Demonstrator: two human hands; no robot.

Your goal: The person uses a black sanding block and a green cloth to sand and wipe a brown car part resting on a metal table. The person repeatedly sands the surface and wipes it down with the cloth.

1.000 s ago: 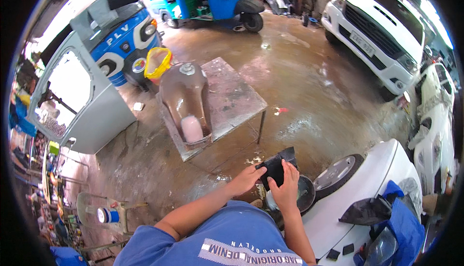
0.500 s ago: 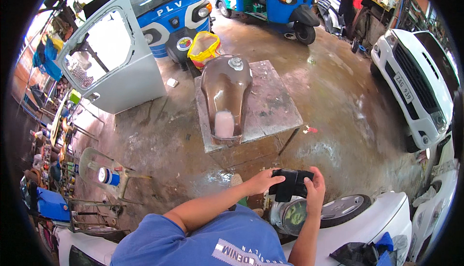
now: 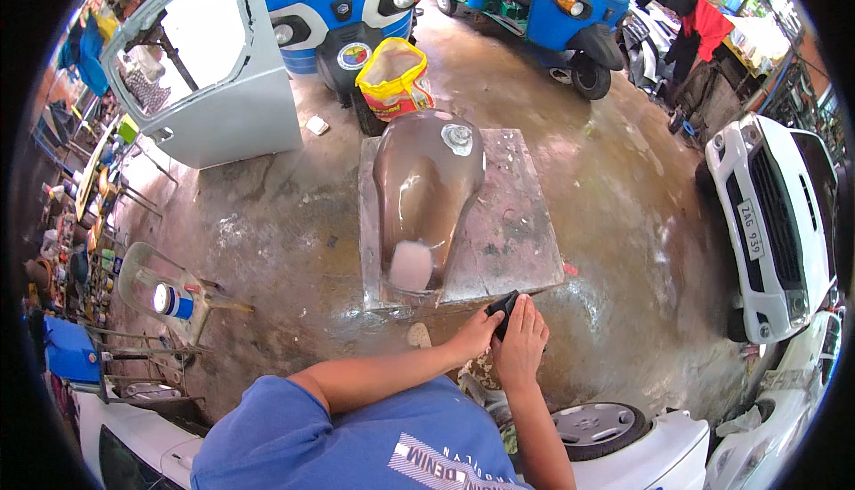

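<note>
The black sheet (image 3: 505,306) is pinched by the left hand (image 3: 472,337) and the straight-fingered right hand (image 3: 520,346), right of the brown tank (image 3: 426,200); probably light and pliable; best held by its edges.

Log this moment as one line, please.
left hand: holding black sheet | right hand: touching same sheet | brown tank: on table, pale patch at near end | yellow bag: beyond table

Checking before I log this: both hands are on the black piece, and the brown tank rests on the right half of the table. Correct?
Not quite: the head view shows the brown tank resting on the left half of the table. The left hand and right hand are both on the black piece.
</note>
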